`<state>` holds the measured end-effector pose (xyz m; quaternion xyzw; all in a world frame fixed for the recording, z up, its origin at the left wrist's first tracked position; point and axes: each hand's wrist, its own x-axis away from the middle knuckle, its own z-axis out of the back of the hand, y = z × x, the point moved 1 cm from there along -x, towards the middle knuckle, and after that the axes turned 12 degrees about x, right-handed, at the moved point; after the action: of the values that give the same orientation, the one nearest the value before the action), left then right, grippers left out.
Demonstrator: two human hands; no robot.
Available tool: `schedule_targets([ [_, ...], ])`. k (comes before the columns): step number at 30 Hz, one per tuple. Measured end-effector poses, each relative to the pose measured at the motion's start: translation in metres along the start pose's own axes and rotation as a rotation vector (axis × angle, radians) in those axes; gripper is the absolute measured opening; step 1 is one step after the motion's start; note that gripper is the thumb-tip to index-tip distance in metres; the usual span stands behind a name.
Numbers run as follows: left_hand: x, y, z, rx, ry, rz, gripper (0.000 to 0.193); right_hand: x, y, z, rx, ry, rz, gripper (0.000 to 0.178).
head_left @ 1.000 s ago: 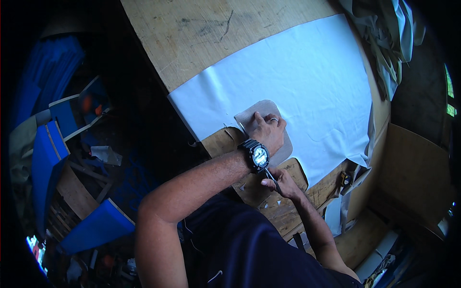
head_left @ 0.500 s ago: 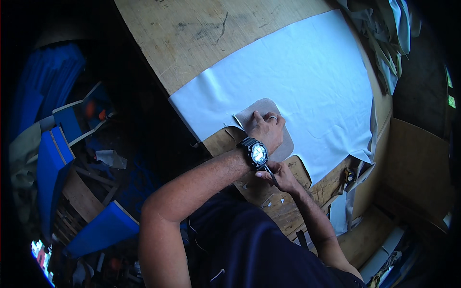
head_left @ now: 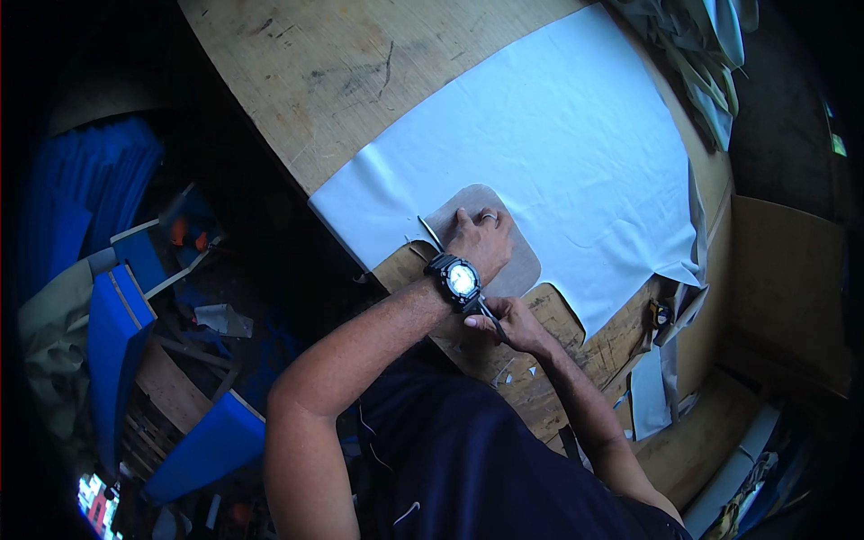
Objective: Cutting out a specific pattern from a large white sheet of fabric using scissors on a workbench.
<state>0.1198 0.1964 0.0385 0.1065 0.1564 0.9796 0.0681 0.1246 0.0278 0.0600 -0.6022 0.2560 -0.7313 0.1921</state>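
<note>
My left hand [head_left: 481,243] presses with spread fingers on a grey-brown rounded panel [head_left: 524,266], and a watch sits on that wrist. The panel lies on a large sheet of white material [head_left: 558,144], whose near edge is cut away around it. Under my left wrist, my right hand [head_left: 513,324] is closed around the black handles of scissors [head_left: 492,321]. A blade emerges past the left wrist, beside the panel's left edge; the middle of the scissors is hidden by my forearm.
The wooden table [head_left: 306,81] has small white scraps [head_left: 507,376] near its front edge. A tape measure [head_left: 661,313] lies at right. Crumpled material [head_left: 693,63] hangs at the far right. Blue padded panels [head_left: 121,333] stand on the floor at left.
The scissors have moved forward along the panel's left edge, showing more blade past my left wrist. My left hand remains on the panel. The whole view has shifted slightly.
</note>
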Motion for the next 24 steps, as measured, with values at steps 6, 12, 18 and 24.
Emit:
schedule_targets([
  [6, 0.009, -0.001, 0.005, 0.132, 0.032, 0.009, 0.029, 0.048, 0.034, -0.013, -0.041, -0.017, -0.042, 0.058],
  [12, 0.01, 0.001, 0.015, 0.278, 0.001, -0.016, 0.041, 0.131, 0.083, -0.03, -0.033, 0.106, -0.092, 0.058],
  [18, 0.015, 0.009, -0.018, 0.5, 0.295, -0.006, 0.038, 0.157, 0.136, -0.067, -0.296, 0.298, -0.057, 0.054],
  [24, 0.015, 0.017, -0.045, 0.373, 0.313, -0.154, 0.037, 0.153, 0.143, -0.08, -0.558, 0.329, -0.067, 0.048],
])
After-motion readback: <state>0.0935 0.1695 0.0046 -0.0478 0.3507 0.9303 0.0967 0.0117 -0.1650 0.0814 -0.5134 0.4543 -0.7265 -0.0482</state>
